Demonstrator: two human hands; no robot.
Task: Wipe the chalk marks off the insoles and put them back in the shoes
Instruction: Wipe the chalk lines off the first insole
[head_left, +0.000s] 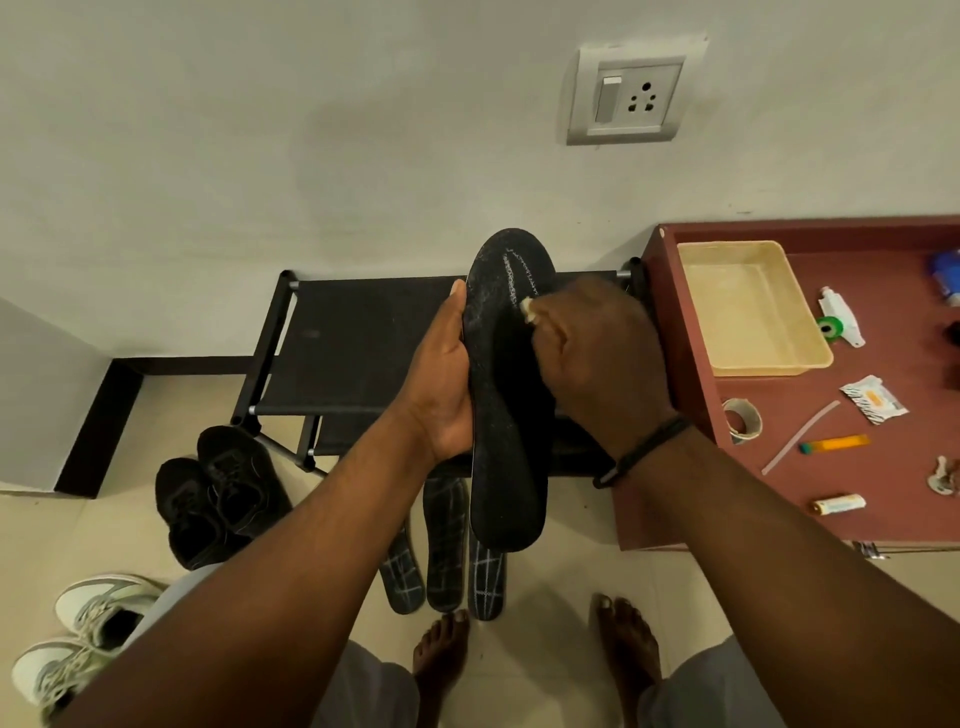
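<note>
**Wiping the raised insole**

We see our left hand (441, 374) cupping a black insole (501, 384) along its left edge, grip wrapped around it. The insole stands lengthwise, toe toward the wall, heel toward our feet, above the black rack (358, 343). Its matte, grainy face carries faint white chalk lines near the toe. Our right hand (597, 353) pinches a small pale cloth (527, 307) against that area. Three more insoles (447, 551) with chalk grids lie on the floor beside black shoes (218, 488).
</note>
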